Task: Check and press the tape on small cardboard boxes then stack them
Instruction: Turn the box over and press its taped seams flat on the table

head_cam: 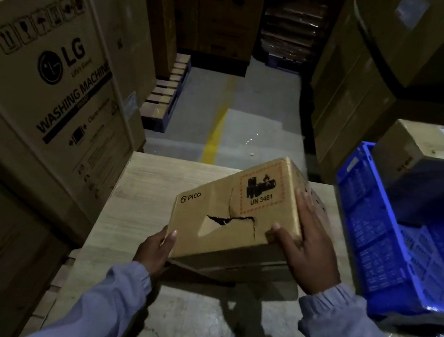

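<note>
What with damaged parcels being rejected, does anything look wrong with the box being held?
The small box, held in the left hand and right hand, has a jagged tear across its top face beside the hazard label; the cardboard is dented.

- A small brown cardboard box is sitting, seemingly tilted, on a pale wooden table.
- A blue plastic crate is lying to its right.
- A large brown washing-machine carton is standing left.
</note>
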A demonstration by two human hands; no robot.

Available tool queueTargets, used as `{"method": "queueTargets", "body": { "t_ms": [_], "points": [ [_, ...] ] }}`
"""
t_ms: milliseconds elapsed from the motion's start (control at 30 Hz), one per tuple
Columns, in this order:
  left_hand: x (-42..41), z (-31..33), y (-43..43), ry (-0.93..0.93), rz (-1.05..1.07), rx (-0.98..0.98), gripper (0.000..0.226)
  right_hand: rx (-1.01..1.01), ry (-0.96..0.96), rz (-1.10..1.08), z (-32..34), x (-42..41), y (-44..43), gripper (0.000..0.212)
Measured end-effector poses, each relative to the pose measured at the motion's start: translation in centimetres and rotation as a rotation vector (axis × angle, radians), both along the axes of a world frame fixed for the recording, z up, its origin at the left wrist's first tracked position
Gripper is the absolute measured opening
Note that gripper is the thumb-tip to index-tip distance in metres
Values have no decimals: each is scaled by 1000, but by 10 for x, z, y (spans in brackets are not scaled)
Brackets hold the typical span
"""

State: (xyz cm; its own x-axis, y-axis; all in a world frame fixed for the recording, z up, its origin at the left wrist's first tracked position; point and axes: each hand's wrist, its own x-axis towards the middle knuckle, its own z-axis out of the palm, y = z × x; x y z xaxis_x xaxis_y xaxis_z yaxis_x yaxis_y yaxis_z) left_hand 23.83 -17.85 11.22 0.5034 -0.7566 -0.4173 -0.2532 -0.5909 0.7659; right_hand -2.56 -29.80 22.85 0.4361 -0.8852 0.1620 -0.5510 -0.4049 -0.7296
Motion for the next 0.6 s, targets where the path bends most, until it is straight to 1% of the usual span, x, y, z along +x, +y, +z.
{"method": "queueTargets", "body": {
  "t_ms": [67,100,167,200,233,267,333,367,433,500,533,600],
  "points": [
    [10,0,-1,-99,-34,56,45,-35,60,25,3,11,8,86],
    [14,3,-2,-154,-49,65,48,-44,57,54,2,17,13,90],
    [19,15,-4,-200,-55,6,58,-77,42,146,-3,30,20,95],
    [19,25,-6,-173,-45,-52,58,-103,62,199,-7,36,22,94],
    [15,40,-8,-123,-36,-129,54,-137,103,248,-13,41,24,91],
    [9,56,-9,-40,-14,-205,46,-169,151,279,-17,44,24,86],
    [-4,89,-10,242,80,-322,22,-204,221,283,-27,43,23,79],
    [-7,100,-9,374,118,-371,21,-207,241,266,-31,41,23,78],
    [-5,110,-6,539,134,-418,29,-220,282,204,-38,33,21,81],
    [0,111,-3,544,134,-405,40,-226,311,117,-46,26,19,92],
    [5,108,-1,529,154,-380,43,-201,310,60,-48,24,19,100],
    [13,101,3,525,219,-364,32,-55,243,-50,-55,22,18,116]
  ]
}}
